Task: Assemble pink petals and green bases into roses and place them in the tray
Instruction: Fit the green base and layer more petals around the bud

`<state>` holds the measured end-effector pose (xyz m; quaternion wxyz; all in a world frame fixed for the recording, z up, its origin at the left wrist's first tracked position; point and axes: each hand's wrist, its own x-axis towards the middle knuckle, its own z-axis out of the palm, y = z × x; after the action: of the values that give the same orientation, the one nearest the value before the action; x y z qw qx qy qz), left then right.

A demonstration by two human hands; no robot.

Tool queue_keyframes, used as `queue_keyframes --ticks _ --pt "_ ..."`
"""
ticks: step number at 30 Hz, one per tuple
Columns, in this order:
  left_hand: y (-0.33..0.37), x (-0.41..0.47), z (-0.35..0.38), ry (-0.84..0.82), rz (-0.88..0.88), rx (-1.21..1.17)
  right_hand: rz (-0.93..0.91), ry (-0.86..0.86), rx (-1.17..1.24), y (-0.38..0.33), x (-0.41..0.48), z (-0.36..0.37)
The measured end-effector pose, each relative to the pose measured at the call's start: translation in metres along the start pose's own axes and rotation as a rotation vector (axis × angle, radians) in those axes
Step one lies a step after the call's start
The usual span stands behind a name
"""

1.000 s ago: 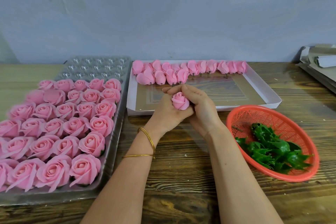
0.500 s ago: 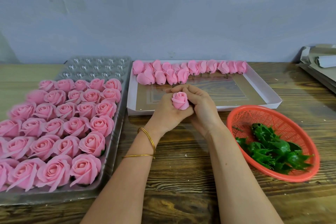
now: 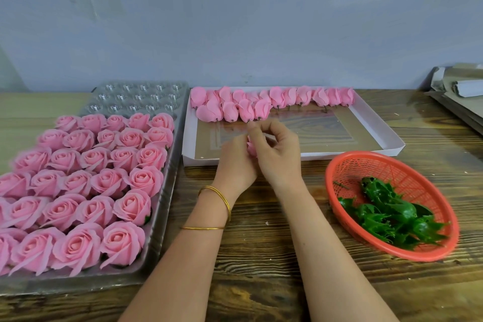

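Before the box [image 3: 352, 155], left hand [image 3: 235, 165] and right hand [image 3: 281, 157] pinch one pink rose [image 3: 251, 148].

A dark-grained wooden bench [image 3: 261, 256] lies under the fingers [image 3: 274, 129]. A red mesh basket [image 3: 379, 165] sits to their right and nearer, a shallow white box [image 3: 313, 156] just beyond them. Far to their right, grey cardboard sheets [image 3: 460, 102] are stacked. A blue-grey wall [image 3: 235, 21] stands behind.
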<state>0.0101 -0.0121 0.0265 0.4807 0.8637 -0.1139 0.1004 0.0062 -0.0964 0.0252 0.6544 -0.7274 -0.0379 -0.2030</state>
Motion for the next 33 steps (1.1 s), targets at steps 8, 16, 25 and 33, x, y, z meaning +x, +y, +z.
queue_keyframes --ticks 8,16,25,33 --pt "-0.002 0.001 0.004 0.073 0.044 0.014 -0.131 0.013 -0.137 0.003 -0.004 0.003" --pt "-0.004 0.004 0.005 0.126 0.024 0.074 -0.102 -0.078 -0.138 -0.003 -0.005 0.002" --pt "-0.006 0.001 0.009 0.187 -0.115 -0.111 -0.053 -0.230 -0.166 0.002 -0.006 0.000" --pt "-0.009 0.009 0.011 0.192 0.113 0.108 -0.163 -0.318 -0.258 0.003 -0.002 -0.007"
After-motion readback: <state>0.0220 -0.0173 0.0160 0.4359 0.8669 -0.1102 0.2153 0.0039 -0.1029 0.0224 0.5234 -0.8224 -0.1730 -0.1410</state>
